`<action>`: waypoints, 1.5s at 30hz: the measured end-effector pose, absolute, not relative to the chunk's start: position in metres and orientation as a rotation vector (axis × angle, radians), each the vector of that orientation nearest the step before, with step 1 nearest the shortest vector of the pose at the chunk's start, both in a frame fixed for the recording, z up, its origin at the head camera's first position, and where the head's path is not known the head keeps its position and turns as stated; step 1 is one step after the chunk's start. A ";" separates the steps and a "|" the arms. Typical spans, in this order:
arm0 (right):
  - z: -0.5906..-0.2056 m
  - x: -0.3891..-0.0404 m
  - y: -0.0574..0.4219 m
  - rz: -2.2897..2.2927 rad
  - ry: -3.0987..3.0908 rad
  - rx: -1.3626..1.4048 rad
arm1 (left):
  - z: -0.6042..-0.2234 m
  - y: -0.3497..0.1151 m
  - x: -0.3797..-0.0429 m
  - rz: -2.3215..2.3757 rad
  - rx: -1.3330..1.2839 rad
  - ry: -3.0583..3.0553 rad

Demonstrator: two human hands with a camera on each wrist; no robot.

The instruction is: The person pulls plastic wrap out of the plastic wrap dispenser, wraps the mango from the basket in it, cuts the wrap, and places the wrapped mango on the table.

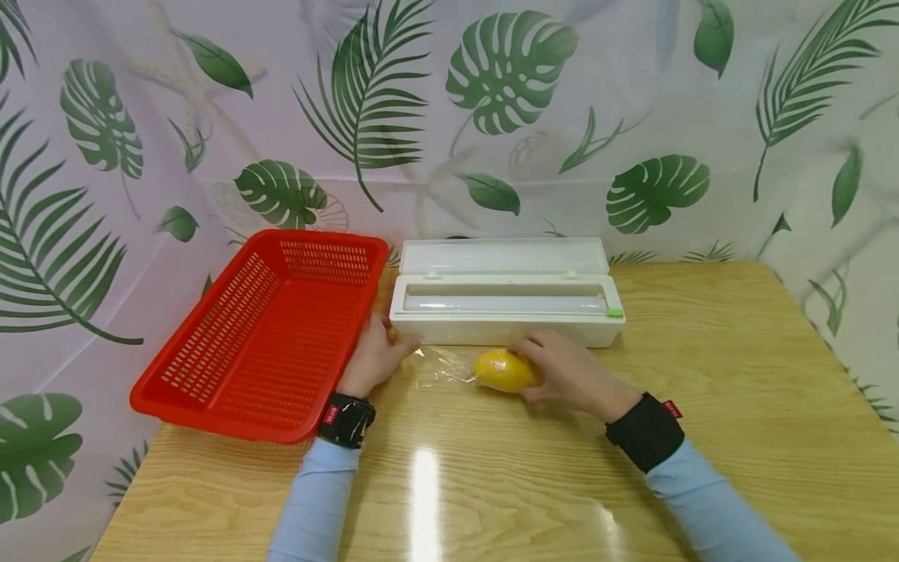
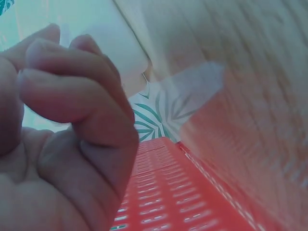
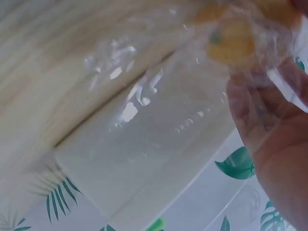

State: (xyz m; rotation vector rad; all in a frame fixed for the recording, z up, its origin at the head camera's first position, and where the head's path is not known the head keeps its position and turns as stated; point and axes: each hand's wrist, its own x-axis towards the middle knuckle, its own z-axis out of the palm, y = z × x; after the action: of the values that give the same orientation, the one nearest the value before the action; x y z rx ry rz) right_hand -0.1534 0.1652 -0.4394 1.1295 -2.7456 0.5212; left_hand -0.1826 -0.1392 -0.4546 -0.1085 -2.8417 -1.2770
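Observation:
A yellow oval fruit that looks like a lemon [image 1: 502,371] lies on the table in front of the white box, wrapped in clear cling film. My right hand [image 1: 565,375] grips it from its right side. In the right wrist view the shiny film [image 3: 137,103] spreads out from the fruit [image 3: 233,45] and my right hand [image 3: 269,125]. A twisted tail of cling film [image 1: 445,365] runs leftward to my left hand [image 1: 372,355], which pinches its end beside the basket. My left hand [image 2: 72,125] has curled fingers in the left wrist view; its pinch point is hidden there.
A red plastic basket [image 1: 319,425] stands at the left, close against my left wrist. Behind the fruit sits a white cling film dispenser [image 1: 506,332] with its lid up and a roll inside. Leaf-patterned cloth [image 1: 435,148] hangs behind the wooden table [image 1: 709,343].

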 end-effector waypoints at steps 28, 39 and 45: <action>-0.442 -0.172 0.173 0.773 -3.060 1.081 | -0.432 -0.143 -0.173 -1.148 -0.133 -3.039; -0.437 -0.171 0.174 0.771 -3.030 1.081 | -0.396 -0.065 -0.126 -0.488 -0.693 -2.763; -0.443 -0.175 0.170 0.831 -2.978 1.127 | -0.431 -0.027 -0.127 -0.064 -0.923 -2.772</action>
State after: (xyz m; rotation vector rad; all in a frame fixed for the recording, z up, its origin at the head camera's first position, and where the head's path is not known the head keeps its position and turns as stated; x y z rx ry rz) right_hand -0.1749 0.1702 -0.4431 1.1273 -2.9780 0.8305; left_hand -0.1273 -0.0269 -0.4313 -0.9231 -2.7722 -0.0638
